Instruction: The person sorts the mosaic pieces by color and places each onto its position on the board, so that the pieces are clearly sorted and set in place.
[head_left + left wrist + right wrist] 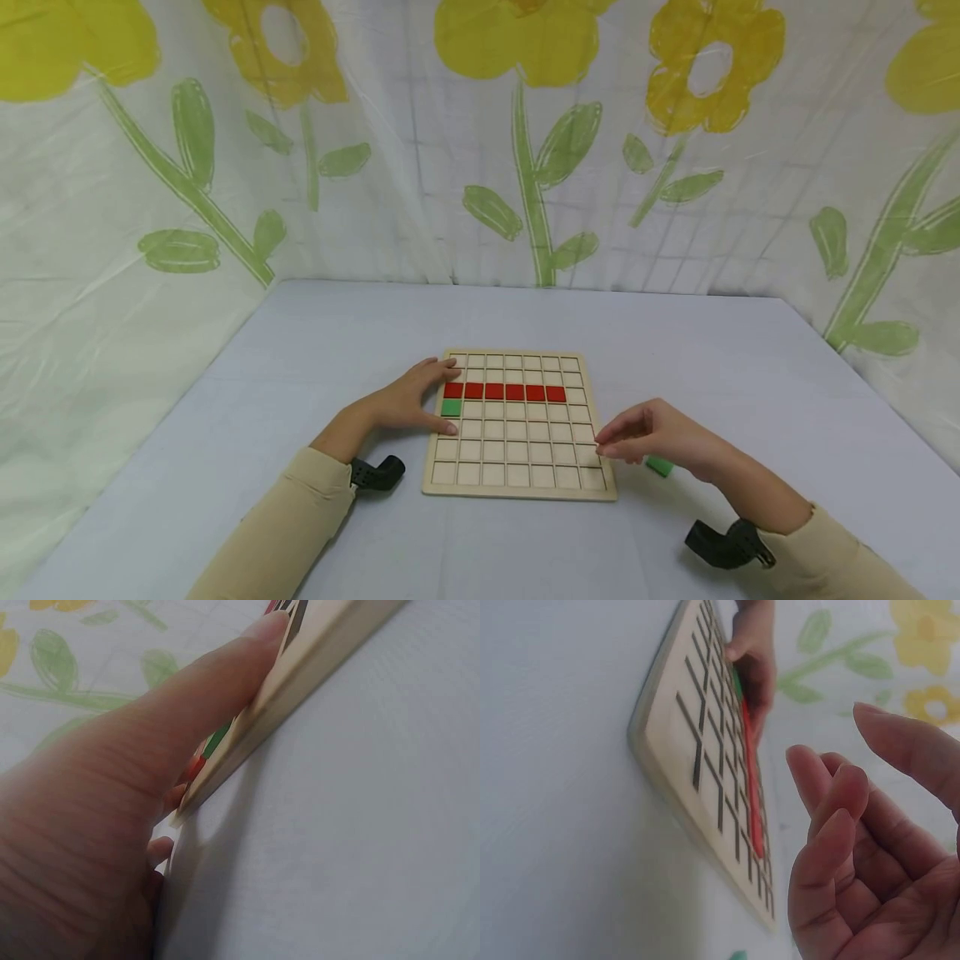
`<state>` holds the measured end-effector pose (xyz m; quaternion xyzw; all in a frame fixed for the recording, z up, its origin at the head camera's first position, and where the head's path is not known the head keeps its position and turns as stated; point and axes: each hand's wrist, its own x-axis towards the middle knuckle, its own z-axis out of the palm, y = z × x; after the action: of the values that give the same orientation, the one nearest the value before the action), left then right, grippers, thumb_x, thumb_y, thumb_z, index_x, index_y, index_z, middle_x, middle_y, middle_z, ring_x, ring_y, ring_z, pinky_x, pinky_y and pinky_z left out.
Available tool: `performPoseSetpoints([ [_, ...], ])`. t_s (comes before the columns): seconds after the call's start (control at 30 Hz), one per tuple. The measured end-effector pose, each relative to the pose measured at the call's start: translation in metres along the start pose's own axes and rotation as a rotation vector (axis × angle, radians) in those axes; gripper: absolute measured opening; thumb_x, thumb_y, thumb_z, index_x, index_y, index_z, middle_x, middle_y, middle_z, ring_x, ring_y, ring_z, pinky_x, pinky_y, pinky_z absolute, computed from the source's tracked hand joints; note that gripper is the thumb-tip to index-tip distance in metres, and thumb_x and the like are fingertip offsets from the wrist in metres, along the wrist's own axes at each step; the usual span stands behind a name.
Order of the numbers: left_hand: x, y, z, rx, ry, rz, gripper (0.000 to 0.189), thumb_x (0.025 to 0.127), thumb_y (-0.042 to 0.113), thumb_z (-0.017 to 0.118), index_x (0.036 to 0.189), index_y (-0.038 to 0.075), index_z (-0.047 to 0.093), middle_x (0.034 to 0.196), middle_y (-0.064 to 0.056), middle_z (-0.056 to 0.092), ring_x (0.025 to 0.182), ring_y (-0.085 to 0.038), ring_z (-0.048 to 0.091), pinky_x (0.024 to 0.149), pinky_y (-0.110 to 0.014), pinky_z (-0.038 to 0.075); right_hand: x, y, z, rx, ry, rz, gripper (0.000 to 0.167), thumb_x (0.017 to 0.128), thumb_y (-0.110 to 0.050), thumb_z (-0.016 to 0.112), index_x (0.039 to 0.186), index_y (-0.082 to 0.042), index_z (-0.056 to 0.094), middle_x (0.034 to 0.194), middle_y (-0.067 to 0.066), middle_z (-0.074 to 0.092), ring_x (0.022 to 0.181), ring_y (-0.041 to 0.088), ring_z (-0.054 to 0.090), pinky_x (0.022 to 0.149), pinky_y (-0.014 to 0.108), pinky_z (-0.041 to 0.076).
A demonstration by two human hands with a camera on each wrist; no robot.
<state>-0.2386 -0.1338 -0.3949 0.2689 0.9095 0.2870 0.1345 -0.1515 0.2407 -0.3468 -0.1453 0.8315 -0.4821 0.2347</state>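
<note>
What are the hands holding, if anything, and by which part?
Nothing seems gripped. The right hand looks empty, thumb apart from fingertips. The left hand just rests its thumb and fingers along the wooden board's left edge.

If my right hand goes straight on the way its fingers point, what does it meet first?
Probably the grid board, at its right edge; the right hand may be high enough to pass over it, as depth is unclear.

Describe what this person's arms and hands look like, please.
The left sleeve and right sleeve are long and plain beige. Near the wrists, the left device and right device are alike: short, bent and black. The left hand and right hand are bare, with no gloves, and no cables show.
</note>
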Motion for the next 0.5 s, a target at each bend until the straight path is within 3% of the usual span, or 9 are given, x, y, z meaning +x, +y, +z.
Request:
performPoseSetpoints([
  [0.33, 0.001, -0.003, 0.001, 0.003, 0.000, 0.002, 0.092, 0.070, 0.050, 0.076, 0.145, 0.020, 0.032, 0.157, -0.001, 0.016, 0.146, -0.029, 0.001, 0.115, -0.056, 0.011, -0.016, 0.015, -0.014, 0.009, 0.044, 0.024, 0.037, 0.085, -0.022, 0.068, 0.109, 0.006, 0.065, 0.097, 0.001, 0.072, 0.084, 0.005, 0.062, 0.070, 0.025, 0.052],
  [0.5, 0.001, -0.002, 0.001, 0.009, -0.002, -0.002, 0.092, 0.070, 0.050, 0.076, 0.145, 0.020, 0.033, 0.157, -0.001, 0.016, 0.146, -0.029, 0.001, 0.115, -0.056, 0.012, -0.024, 0.023, -0.022, -0.010, 0.070, 0.028, 0.038, 0.086, -0.022, 0.067, 0.110, 0.007, 0.063, 0.097, 0.003, 0.072, 0.081, 0.006, 0.062, 0.066, 0.027, 0.051],
])
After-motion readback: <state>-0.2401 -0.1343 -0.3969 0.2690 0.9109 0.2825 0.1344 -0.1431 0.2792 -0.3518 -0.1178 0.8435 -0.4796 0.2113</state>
